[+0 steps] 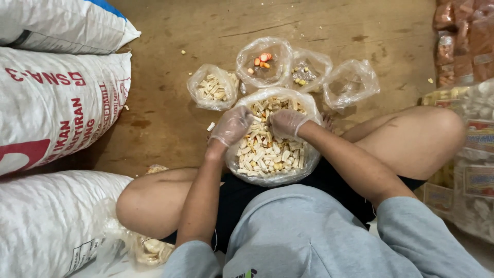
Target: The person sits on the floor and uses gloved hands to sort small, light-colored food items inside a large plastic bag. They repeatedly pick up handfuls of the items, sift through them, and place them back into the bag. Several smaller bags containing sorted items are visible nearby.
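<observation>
A large clear plastic bag (267, 177) full of pale stick-shaped crackers rests between my crossed legs. Both hands wear thin clear gloves. My left hand (231, 126) lies on the bag's left rim with curled fingers touching the crackers. My right hand (286, 122) is pressed into the crackers near the top of the pile, fingers bent; what it grips is hidden. Beyond the big bag stand small open bags: one with pale sticks (212, 87), one with orange pieces (264, 63), one with small bits (309, 69), and one almost empty (351, 83).
White woven sacks (56, 103) are stacked along the left on the brown floor. Packaged snacks in clear wrap (476, 154) are piled at the right, with orange-brown packs (463, 36) at the top right. A loose cracker (210, 126) lies on the floor.
</observation>
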